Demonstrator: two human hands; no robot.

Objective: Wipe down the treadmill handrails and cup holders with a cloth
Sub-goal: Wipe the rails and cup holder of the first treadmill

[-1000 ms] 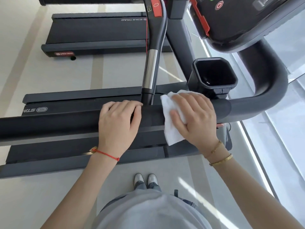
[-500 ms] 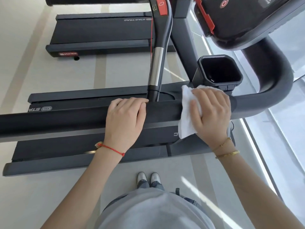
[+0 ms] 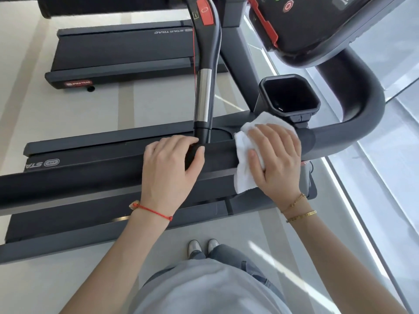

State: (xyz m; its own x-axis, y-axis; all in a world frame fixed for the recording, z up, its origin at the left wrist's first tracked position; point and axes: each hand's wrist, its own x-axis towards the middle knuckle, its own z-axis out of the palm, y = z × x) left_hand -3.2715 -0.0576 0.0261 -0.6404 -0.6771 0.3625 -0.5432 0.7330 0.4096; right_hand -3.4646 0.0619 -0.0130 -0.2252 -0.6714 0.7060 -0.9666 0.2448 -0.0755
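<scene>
A dark padded handrail (image 3: 79, 177) runs across the view and curves up at the right toward the console. My right hand (image 3: 277, 158) wraps a white cloth (image 3: 243, 175) over the handrail, fingers and thumb curled round both, just below the black cup holder (image 3: 290, 95). My left hand (image 3: 170, 165) grips the same handrail a little to the left, its fingertips beside the base of the upright chrome-and-black grip bar (image 3: 204, 96).
The console (image 3: 317, 21) with red and green buttons hangs above right. The treadmill deck (image 3: 95, 227) lies beneath the rail, and a second treadmill (image 3: 122, 53) stands beyond. My feet (image 3: 203, 247) stand on the pale floor; a window ledge runs along the right.
My right hand slid the cloth rightward along the handrail toward the cup holder and curve. My left hand kept its grip near the upright bar.
</scene>
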